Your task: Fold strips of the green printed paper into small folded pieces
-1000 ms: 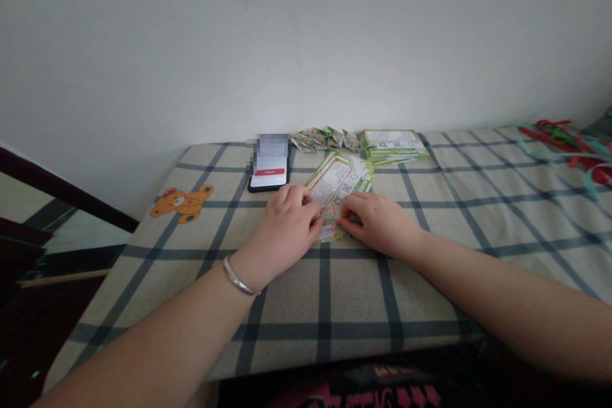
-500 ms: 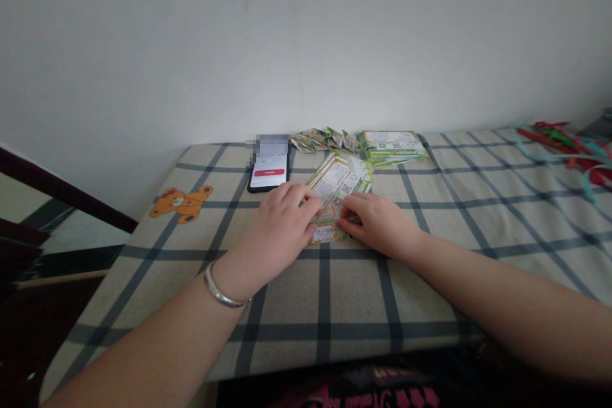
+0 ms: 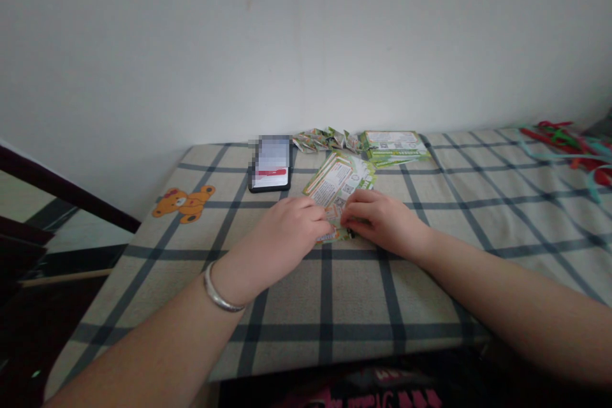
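Note:
Both hands work at a green-and-white printed paper card point(image 3: 329, 238) near the middle of the table. My left hand point(image 3: 294, 224), with a silver bangle at the wrist, has its fingers together and their tips on the card's left part. Curled over its right part, my right hand point(image 3: 377, 217) pinches the paper; the fingers hide much of it. Just beyond lies a fanned stack of similar printed cards point(image 3: 335, 178), with printed text and square codes. Several small folded paper pieces point(image 3: 322, 139) sit in a row behind that stack.
A phone point(image 3: 271, 169) lies left of the stack. Another pile of printed cards point(image 3: 396, 145) rests by the wall. A bear-shaped cutout point(image 3: 184, 204) is at the left, and red, green and teal ribbons point(image 3: 568, 146) at the far right. Checked cloth point(image 3: 358, 306) covers the table.
My left hand has moved slightly right and down across the card, its fingers now closer together. My right hand stays nearly in place, its fingers shifted slightly. The phone's screen looks different.

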### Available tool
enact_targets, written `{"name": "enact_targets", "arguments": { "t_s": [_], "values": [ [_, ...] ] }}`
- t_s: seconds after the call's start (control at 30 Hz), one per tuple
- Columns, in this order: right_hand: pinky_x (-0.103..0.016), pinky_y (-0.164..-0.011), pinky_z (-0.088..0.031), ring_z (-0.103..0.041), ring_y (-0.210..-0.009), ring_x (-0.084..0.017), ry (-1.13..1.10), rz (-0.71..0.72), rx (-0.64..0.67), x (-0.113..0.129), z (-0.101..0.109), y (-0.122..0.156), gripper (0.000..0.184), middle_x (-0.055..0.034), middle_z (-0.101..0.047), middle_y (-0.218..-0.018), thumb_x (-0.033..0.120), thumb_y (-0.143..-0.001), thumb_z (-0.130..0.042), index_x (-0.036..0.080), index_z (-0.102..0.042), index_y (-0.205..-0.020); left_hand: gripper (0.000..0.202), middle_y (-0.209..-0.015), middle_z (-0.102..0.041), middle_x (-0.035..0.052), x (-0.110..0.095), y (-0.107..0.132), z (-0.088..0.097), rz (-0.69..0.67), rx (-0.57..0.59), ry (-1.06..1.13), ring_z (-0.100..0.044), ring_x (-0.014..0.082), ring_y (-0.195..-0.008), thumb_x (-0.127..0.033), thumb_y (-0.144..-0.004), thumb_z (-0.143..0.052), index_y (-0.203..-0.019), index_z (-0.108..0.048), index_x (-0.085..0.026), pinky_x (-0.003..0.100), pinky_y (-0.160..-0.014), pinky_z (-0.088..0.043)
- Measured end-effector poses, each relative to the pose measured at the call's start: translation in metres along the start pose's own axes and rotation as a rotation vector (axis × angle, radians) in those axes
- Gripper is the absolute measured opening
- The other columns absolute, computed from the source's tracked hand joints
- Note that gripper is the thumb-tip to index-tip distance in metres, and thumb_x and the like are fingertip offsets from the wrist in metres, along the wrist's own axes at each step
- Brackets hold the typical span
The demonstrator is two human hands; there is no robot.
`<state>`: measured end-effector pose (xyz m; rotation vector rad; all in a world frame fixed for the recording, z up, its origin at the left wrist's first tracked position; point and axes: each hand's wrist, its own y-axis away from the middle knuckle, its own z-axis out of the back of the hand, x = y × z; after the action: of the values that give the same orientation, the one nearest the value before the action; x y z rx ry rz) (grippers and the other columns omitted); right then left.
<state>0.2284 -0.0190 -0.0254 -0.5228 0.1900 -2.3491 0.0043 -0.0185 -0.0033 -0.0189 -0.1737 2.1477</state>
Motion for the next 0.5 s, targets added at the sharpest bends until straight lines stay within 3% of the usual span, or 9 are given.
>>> {"name": "enact_targets", "arguments": {
  "t_s": [0.13,0.5],
  "values": [
    [-0.029,-0.079,-0.045,-0.058,-0.091,-0.017,0.048,0.123,-0.004,-0.002,0.001,0.0032,0.024,-0.0034,-0.068,-0.099,0.017,-0.094,-0.05,0.024,-0.072,-0.097,0.009,-0.089,-0.064,0.0032,-0.0011,-0.0006,0.0018,0.009,0.008,0.003,-0.057,0.0209,-0.09,-0.016,-0.088,-0.06,-0.088,-0.068,-0.02,0.037,-0.08,-0.048],
    [-0.031,-0.076,-0.044,-0.056,-0.089,-0.019,0.281,0.21,0.092,0.0048,0.0084,0.0013,0.025,-0.0048,-0.068,-0.103,0.019,-0.095,-0.047,0.024,-0.071,-0.104,0.008,-0.088,-0.063,0.0028,-0.0059,0.001,0.0016,0.026,-0.012,-0.048,-0.057,0.022,-0.088,-0.018,-0.088,-0.06,-0.085,-0.067,-0.021,0.037,-0.077,-0.046]
  ]
}}
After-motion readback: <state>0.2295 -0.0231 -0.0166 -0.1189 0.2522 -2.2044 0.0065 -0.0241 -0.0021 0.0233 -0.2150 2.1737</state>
